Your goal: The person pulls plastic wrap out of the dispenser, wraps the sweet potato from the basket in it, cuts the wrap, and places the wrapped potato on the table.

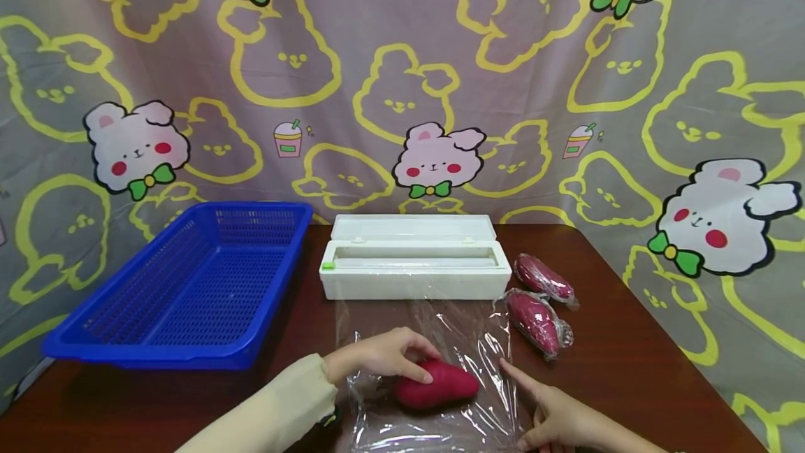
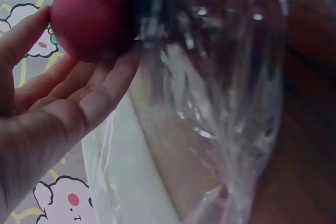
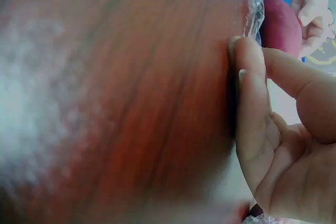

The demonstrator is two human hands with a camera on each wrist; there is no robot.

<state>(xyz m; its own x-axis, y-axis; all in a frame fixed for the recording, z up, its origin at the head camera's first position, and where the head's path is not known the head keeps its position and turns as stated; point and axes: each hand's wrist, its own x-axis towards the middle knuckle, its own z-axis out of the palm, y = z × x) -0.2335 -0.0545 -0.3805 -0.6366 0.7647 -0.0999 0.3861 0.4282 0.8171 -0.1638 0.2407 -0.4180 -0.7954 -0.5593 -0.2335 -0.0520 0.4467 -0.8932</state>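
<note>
A red-skinned sweet potato (image 1: 443,384) lies on a sheet of clear cling film (image 1: 465,341) on the table. My left hand (image 1: 393,355) grips it from above, thumb on the near side; in the left wrist view the fingers (image 2: 100,85) curve along it. At the film's right edge is my right hand (image 1: 550,414), its index finger stretched forward and touching the edge or just beside it. In the right wrist view that hand (image 3: 283,129) is low over the wood, with no thing visible in its grasp. The film runs back to a white cling film dispenser (image 1: 415,285), lid raised.
Two film-wrapped sweet potatoes lie right of the dispenser, one farther back (image 1: 544,278) and one nearer (image 1: 534,320). A blue plastic basket (image 1: 170,353) stands on the left. Behind the brown table (image 1: 629,341) hangs a patterned curtain (image 1: 352,117).
</note>
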